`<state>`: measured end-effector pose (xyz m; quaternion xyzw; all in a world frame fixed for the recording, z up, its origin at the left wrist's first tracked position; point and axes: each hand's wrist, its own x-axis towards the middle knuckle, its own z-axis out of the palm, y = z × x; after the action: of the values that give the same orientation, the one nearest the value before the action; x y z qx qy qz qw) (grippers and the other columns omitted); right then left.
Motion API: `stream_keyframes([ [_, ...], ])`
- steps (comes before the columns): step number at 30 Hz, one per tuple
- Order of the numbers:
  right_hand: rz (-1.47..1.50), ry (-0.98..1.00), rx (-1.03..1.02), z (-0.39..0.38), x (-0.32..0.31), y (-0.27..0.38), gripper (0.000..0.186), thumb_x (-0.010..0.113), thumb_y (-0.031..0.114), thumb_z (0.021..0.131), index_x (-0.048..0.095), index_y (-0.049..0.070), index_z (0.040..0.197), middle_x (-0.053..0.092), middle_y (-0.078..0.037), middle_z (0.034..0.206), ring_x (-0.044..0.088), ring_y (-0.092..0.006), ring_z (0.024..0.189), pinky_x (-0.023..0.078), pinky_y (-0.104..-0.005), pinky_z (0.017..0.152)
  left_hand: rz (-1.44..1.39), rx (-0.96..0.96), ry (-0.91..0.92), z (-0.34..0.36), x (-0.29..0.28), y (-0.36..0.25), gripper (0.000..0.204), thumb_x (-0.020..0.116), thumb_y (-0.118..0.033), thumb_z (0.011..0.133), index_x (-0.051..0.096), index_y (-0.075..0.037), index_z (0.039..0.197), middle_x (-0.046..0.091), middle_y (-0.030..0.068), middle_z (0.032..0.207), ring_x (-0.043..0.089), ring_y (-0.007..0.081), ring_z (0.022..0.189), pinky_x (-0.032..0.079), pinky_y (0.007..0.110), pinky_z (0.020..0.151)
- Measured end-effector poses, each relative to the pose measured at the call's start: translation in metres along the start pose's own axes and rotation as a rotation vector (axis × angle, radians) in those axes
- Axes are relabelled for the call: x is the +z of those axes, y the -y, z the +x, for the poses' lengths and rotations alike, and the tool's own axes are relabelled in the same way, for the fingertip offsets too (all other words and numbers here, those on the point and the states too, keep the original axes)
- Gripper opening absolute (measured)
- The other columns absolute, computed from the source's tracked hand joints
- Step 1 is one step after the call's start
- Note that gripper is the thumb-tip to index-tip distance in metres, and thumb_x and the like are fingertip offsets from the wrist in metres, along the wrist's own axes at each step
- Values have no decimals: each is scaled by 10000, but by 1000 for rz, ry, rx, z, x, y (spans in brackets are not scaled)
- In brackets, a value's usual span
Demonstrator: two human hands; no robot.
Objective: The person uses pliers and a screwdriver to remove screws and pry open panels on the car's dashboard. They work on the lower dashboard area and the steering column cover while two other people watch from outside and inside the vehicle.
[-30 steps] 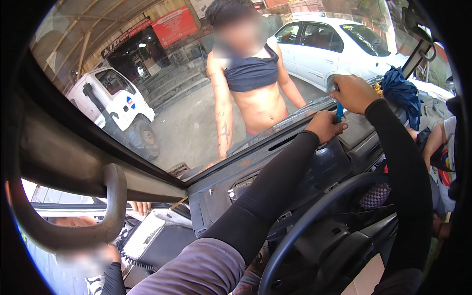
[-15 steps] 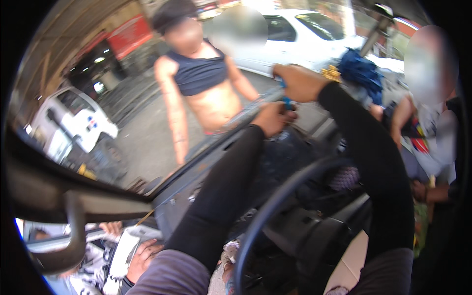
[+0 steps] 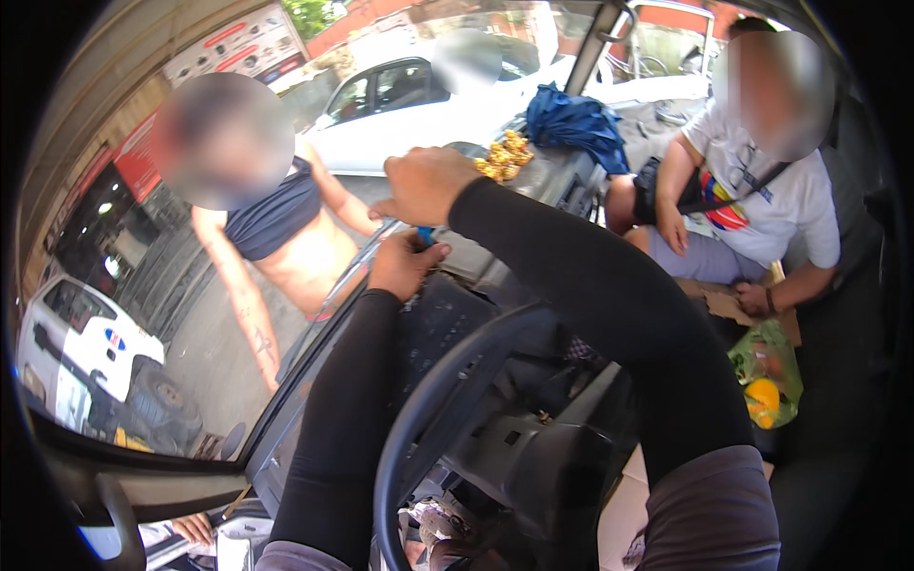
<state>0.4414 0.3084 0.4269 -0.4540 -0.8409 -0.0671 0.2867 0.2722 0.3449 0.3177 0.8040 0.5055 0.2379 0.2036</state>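
Note:
Both my hands are at the lower edge of the windscreen opening [image 3: 328,333], beyond the steering wheel [image 3: 405,419]. My left hand [image 3: 402,266] is closed with thumb and fingers around a small blue thing [image 3: 426,233], whose kind I cannot make out. Just above and beyond it, my right hand [image 3: 430,187] is curled into a fist, its fingers hidden behind the back of the hand. The blue thing shows between the two hands. Beneath them lies the dark dashboard [image 3: 443,319].
A person in a dark top [image 3: 276,224] stands outside by the opening. A seated person in a white shirt [image 3: 800,209] is at right, near a green plastic bag [image 3: 776,381]. Blue cloth [image 3: 576,128] and a gold ornament [image 3: 505,157] lie on the dashboard's far end.
The view has swung right, so my hands sit further left in the picture. Both stay together at the opening's edge. The seated person at right shows more fully.

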Motion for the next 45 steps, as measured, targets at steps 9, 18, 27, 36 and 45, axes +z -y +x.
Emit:
stream_keyframes([
  [9,12,90,-1,-9,-19,20,451,783,415,882,783,58,1158,787,-256,1069,767,-399,1059,590,-484,910,-430,98,-65,-8,0,33,198,789,-84,1008,707,23,1154,781,93,1050,756,163,925,601,290,826],
  [18,-19,77,-17,23,16,-12,393,749,391,915,824,43,1080,795,-215,1081,774,-376,1057,597,-516,896,-484,127,-21,7,5,10,156,789,-108,1003,733,33,1043,773,67,915,719,129,871,586,304,762],
  [27,-2,76,-105,25,10,-8,231,725,153,870,771,60,1075,789,-208,1059,758,-396,1063,582,-511,921,-293,138,-3,5,1,12,270,766,-205,1043,725,45,1134,788,99,995,749,154,947,604,312,807],
  [36,128,85,2,8,6,-8,433,692,247,894,719,-20,1234,746,-274,1195,742,-417,1128,578,-505,980,-18,29,-51,-9,-2,2,438,781,-380,1003,738,53,960,724,101,775,651,169,715,538,403,685],
  [45,-6,-140,-17,-7,-16,6,458,858,400,865,729,-27,968,749,-242,935,727,-457,975,557,-535,873,-136,122,-143,-17,-1,-15,367,872,-317,893,754,30,885,744,174,811,705,238,760,543,419,743],
])
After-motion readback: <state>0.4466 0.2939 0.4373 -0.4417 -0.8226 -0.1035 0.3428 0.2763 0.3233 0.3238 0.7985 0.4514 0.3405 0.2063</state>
